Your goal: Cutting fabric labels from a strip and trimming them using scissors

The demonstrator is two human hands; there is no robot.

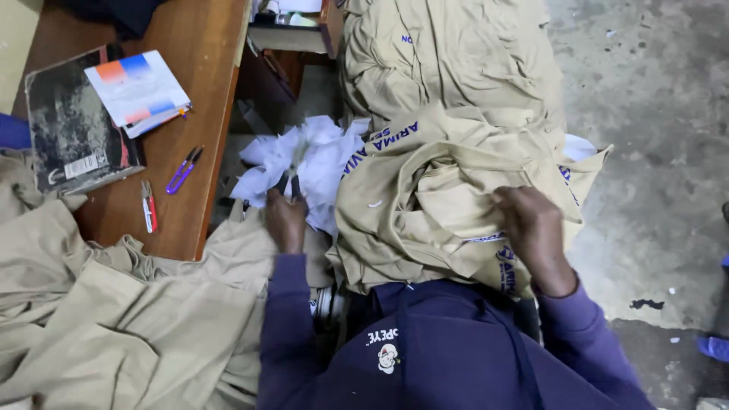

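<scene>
A pile of khaki garments (448, 152) with blue lettering lies over my lap and stretches away from me. My right hand (531, 224) grips a fold of the top khaki garment near its right side. Beside the pile's left edge, my left hand (285, 216) is closed on a dark pair of scissors (290, 182). The scissors' tips reach into a heap of white fabric scraps (304, 163). Both of my sleeves are dark blue.
A wooden table (201, 91) stands at the left with a dark book (72, 121), a white booklet (137, 87), purple thread snips (184, 168) and red-white snips (149, 206). More khaki cloth (114, 326) lies at lower left. Concrete floor (653, 137) is at the right.
</scene>
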